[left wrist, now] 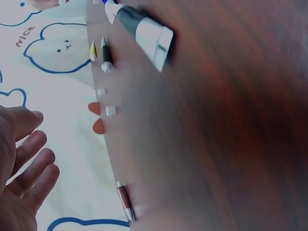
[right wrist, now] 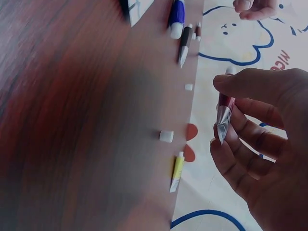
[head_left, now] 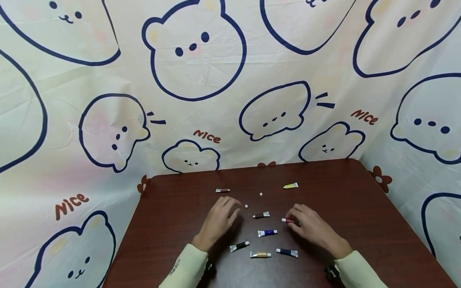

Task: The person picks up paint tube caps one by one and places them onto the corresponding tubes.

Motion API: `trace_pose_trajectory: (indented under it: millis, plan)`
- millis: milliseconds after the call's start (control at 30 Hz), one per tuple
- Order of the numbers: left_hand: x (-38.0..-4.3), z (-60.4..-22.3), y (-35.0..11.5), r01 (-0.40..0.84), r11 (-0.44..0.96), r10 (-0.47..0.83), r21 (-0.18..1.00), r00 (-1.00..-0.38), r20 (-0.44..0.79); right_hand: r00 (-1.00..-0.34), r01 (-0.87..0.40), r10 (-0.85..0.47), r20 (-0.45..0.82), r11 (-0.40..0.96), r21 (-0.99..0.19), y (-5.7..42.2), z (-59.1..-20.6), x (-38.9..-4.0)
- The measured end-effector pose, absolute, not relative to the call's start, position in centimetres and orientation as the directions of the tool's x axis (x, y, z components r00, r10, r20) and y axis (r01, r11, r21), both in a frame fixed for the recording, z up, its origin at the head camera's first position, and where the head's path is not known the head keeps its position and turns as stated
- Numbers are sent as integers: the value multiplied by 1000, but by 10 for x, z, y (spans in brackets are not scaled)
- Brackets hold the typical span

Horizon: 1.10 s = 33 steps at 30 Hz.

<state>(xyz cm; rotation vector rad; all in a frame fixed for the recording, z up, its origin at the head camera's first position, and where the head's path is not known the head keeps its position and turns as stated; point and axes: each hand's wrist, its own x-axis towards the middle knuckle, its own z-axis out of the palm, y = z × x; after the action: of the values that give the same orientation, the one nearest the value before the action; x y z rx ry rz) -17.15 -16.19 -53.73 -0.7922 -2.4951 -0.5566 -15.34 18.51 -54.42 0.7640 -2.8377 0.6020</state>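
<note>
My right hand [head_left: 311, 228] pinches a small red paint tube [right wrist: 224, 107] between thumb and fingers, above the table. The tube's white cap end points left in the head view, and its crimped silver end shows in the right wrist view. My left hand [head_left: 219, 220] holds nothing; its fingers are loosely bent near a small white cap [head_left: 246, 206]. A second white cap [head_left: 261, 194] lies farther back. Between the hands lie a dark brown paint tube [head_left: 261, 215] and a blue paint tube [head_left: 267, 233].
Nearer the front lie a dark green tube [head_left: 239, 246], an ochre tube [head_left: 260, 255] and a navy tube [head_left: 287, 253]. Farther back are a reddish-brown tube [head_left: 222, 191] and a yellow tube [head_left: 290, 186]. A patterned cloth [head_left: 194, 120] hangs behind the brown table [head_left: 173, 208].
</note>
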Motion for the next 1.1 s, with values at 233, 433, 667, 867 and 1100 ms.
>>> trace_pose_trajectory:
  millis: [233,433,667,867,1100]
  plan:
    - [-180,-538,-168,588,770,397,245,-744,537,-886,-463,-427,179,816,-347,197,-547,-154]
    - [-187,-541,-173,547,793,367,270,-781,506,-886,-463,-432,167,824,-328,208,-550,-155]
    - [-197,-542,-180,538,798,346,271,-778,524,-886,-464,-433,167,817,-343,219,-555,-156]
    - [-208,-542,-185,523,810,342,266,-789,511,-902,-429,-413,123,832,-352,221,-557,-155]
    - [-217,-548,-190,516,812,340,272,-798,497,-886,-460,-441,140,810,-363,225,-564,-153]
